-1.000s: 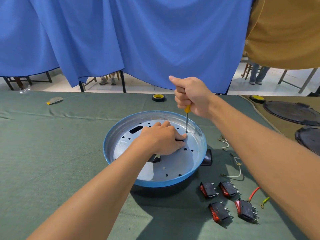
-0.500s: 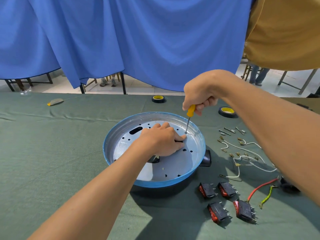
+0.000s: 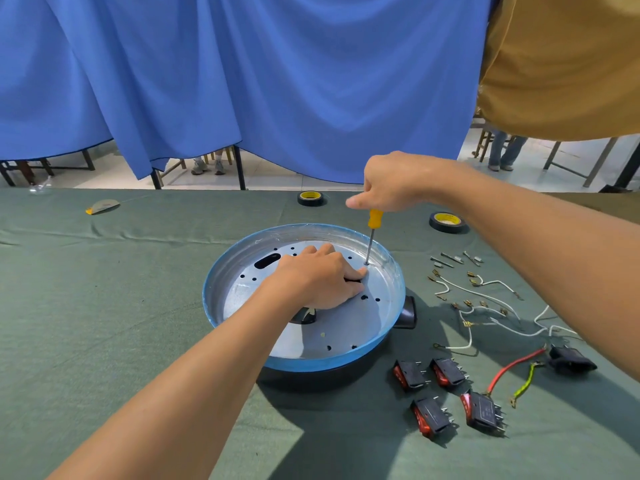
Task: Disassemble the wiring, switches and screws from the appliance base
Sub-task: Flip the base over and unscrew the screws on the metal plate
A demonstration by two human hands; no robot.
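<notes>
Appliance base: on table, under left hand, below right hand. Left hand: palm down, presses on metal plate inside base, holds nothing; fingertip just beside screwdriver tip. Right hand: fist wrapped round yellow handle of screwdriver, shaft nearly upright, tip on plate near far rim. Four switches: on table, under right forearm.

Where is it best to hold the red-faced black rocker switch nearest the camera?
Pinch the nearest black rocker switch across its long black sides, probably from above: it lies flat on the green cloth, with the red face at its left end and thin metal pins sticking out to the right.
</notes>
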